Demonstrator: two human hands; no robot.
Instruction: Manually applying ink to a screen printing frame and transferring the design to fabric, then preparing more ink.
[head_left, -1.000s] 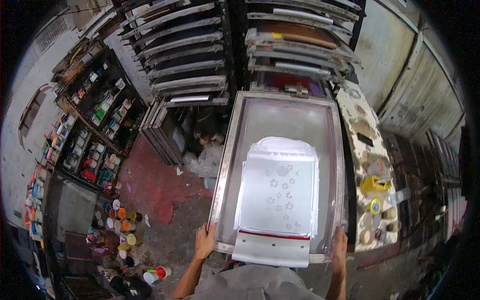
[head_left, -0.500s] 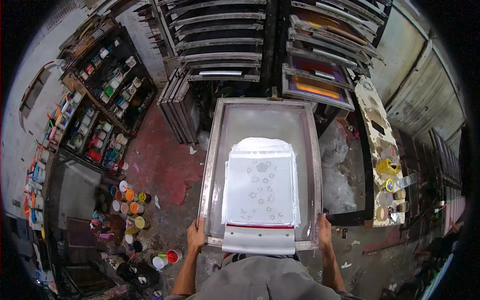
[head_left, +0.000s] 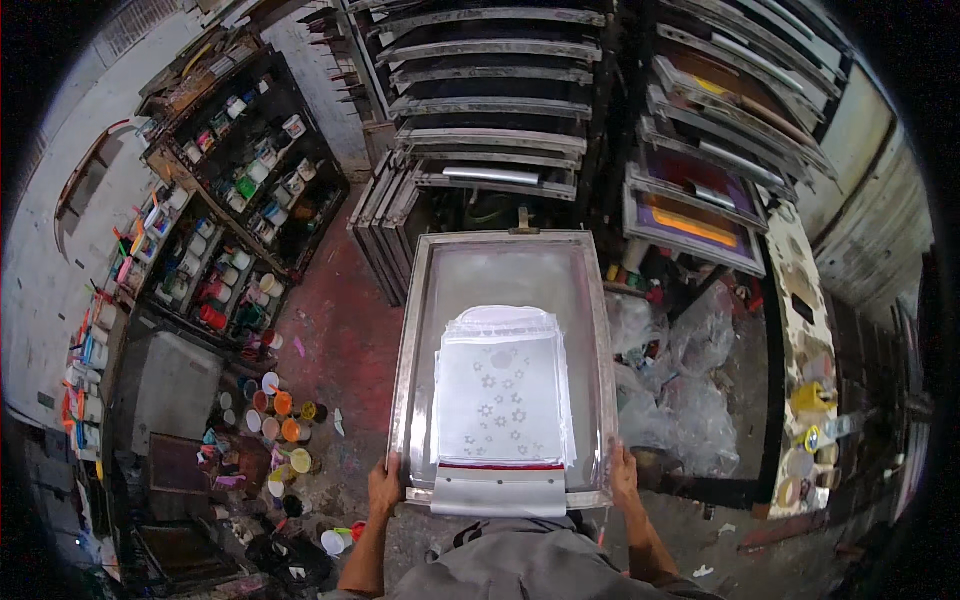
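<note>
A silk-screen frame (head_left: 409,340) with a pale metal rim and grey mesh is held level in front of my body. On its mesh is a white-coated area (head_left: 460,400) with a pattern of small flowers. A wide squeegee (head_left: 498,494) with a metal holder and red blade lies across the near end, overlapping the near rail. My left hand (head_left: 384,485) is closed around the near left corner of the frame. At the near right corner my right hand (head_left: 624,480) grips the side rail. Both hands' fingertips are partly hidden by the frame.
Racks of stacked screens (head_left: 490,105) stand ahead, more at the right (head_left: 695,225). Upright frames (head_left: 385,225) lean beyond the left rail. Paint pots (head_left: 283,403) crowd the floor at left, near shelves of jars (head_left: 215,270). Clear plastic sheeting (head_left: 690,400) lies right, beside a paint-spattered bench (head_left: 800,300).
The view has swung left, so racks and shelves sit further right and lower. Both hands keep their hold on the screen frame; the squeegee stays across its near end.
</note>
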